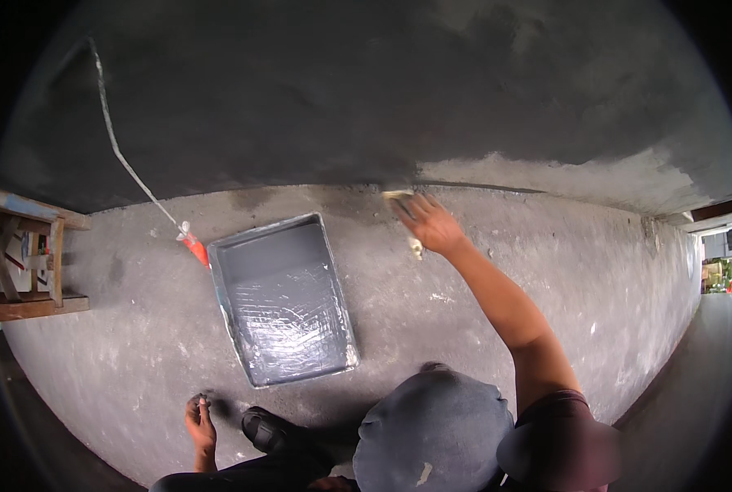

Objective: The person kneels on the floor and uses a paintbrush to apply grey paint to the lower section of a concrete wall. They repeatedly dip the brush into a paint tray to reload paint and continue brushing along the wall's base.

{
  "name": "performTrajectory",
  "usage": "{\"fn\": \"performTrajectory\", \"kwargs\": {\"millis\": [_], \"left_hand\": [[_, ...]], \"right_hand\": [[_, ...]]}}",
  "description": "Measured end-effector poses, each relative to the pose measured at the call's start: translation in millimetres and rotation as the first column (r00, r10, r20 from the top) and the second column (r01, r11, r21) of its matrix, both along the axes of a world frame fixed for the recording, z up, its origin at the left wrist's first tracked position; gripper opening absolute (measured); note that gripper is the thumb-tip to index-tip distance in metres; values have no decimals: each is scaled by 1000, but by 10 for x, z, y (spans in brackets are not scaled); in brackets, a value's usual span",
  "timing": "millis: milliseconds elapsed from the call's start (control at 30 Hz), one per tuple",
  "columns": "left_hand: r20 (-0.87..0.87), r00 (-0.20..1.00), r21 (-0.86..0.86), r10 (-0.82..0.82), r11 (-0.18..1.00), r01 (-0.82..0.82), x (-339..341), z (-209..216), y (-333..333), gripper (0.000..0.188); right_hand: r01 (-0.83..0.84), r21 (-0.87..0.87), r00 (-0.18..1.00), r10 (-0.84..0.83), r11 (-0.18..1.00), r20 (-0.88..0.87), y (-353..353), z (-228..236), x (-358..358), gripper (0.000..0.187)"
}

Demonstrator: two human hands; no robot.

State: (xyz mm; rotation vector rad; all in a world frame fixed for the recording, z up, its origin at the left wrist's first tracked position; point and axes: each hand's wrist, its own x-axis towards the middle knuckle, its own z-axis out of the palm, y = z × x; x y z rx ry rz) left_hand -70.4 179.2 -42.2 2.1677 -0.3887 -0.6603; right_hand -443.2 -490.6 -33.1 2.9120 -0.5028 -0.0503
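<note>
My right hand [431, 223] reaches to the foot of the wall, its fingers closed on a small pale-yellow-edged thing [397, 194]. Motion smears the fingers, so its kind does not show. Dark grey wet-looking paint covers most of the wall [300, 107], with a lighter bare patch [579, 176] low on the right. My left hand [200, 422] hangs low at the left, fingers curled together near a dark smudge; what they hold, if anything, I cannot make out. Between the hands, a paint tray [351, 328] with grey paint lies on the floor.
A paint roller with an orange handle [193, 248] rests beside the tray, its bent wire frame [111, 131] reaching up the wall. A wooden stool-like frame [54, 262] stands at the left. My knee [431, 435] and black shoe [263, 428] are near. A small cream-coloured bit [416, 248] lies below my right hand.
</note>
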Motion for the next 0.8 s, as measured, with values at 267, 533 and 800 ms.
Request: {"fn": "performTrajectory", "kwargs": {"millis": [267,533,800], "left_hand": [[20,1000,4,17,1000,-17,88,-64,113,29],[42,986,121,-162,980,156,71,-92,79,29],[18,995,44,-94,995,93,199,70,-373,31]], "right_hand": [[188,-53,979,-183,981,94,-362,-196,-494,65],[102,-112,946,-61,988,318,-314,158,-429,59],[156,10,955,-153,988,255,-294,19,-490,59]]}}
